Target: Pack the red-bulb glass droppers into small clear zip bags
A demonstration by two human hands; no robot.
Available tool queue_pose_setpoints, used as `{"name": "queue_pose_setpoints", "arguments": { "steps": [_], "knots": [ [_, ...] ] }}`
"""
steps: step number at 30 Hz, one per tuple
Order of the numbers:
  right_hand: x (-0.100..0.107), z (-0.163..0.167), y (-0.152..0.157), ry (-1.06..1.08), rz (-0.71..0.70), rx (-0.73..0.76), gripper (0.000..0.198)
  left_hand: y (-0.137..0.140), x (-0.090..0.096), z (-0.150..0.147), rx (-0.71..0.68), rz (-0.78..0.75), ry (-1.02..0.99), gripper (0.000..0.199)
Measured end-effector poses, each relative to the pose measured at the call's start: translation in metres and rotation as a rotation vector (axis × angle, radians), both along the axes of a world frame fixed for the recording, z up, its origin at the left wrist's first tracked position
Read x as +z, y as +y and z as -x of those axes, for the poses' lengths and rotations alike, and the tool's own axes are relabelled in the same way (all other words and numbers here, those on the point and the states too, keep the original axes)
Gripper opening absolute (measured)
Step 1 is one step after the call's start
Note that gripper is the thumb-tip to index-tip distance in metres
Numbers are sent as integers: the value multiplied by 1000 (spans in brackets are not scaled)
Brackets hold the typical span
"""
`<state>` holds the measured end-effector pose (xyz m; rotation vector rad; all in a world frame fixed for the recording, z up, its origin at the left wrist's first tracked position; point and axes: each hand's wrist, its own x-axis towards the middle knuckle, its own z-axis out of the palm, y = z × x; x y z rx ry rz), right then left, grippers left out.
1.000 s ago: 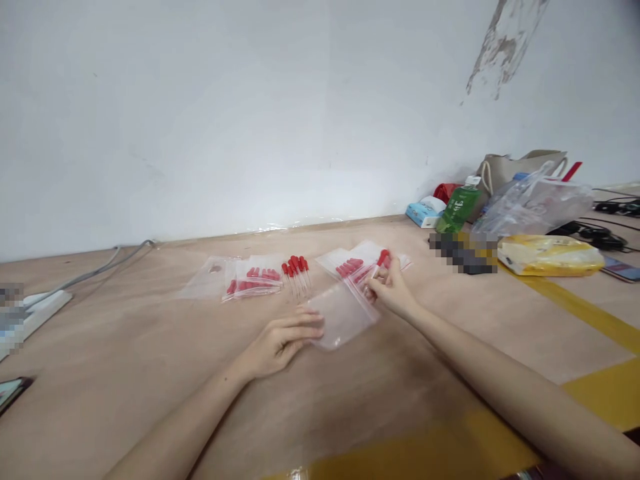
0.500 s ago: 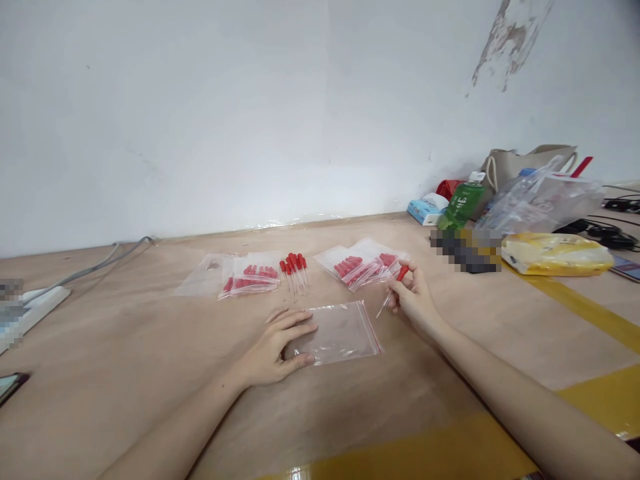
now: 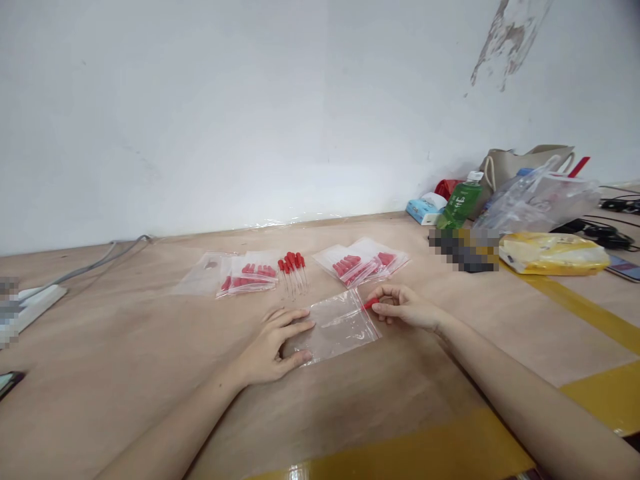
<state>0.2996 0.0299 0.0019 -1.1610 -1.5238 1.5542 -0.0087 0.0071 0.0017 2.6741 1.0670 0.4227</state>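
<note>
A clear zip bag [image 3: 335, 337] lies flat on the table with its red-lined mouth to the right. Resting on its left end is my left hand [image 3: 275, 347], fingers spread. My right hand [image 3: 400, 308] pinches a dropper [image 3: 371, 303] by its red bulb at the mouth of the bag. The dropper's thin clear tube points left and appears to lie inside the bag. Beyond the bag, several loose droppers [image 3: 293, 265] with red bulbs lie in a bunch. Filled zip bags of droppers [image 3: 257, 272] sit to their left, and more filled bags [image 3: 357, 260] to their right.
Back right are a green bottle [image 3: 463, 203], a blue tissue box [image 3: 424, 210], a beige bag [image 3: 530, 160], a clear plastic bag [image 3: 540, 203] and a yellow packet [image 3: 553, 253]. At left, a grey cable [image 3: 105, 257] meets a white power strip [image 3: 43, 310]. Yellow tape [image 3: 400, 447] crosses the front.
My right hand has moved left and down to the bag's mouth, bringing the dropper's tube from beside the bag into it. The left hand stays on the bag.
</note>
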Motion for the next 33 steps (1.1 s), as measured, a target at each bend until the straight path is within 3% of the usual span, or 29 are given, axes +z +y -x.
{"name": "queue_pose_setpoints", "arguments": {
  "steps": [5, 14, 20, 27, 33],
  "knots": [
    [0, 6, -3, -7, -90, 51, 34, -1, 1, -1, 3, -6, 3, 47],
    [-10, 10, 1, 34, 50, 170, 35, -1, 1, -1, -11, -7, -12, 49],
    [-5, 10, 1, 68, 156, 50, 39, -1, 1, 0, -15, -6, -11, 52],
    [-11, 30, -6, 63, 77, -1, 39, 0, 1, -1, -30, 1, -17, 47],
    [-14, 42, -11, -102, -42, -4, 44, 0, 2, -1, -38, 6, -30, 46]
  ]
}}
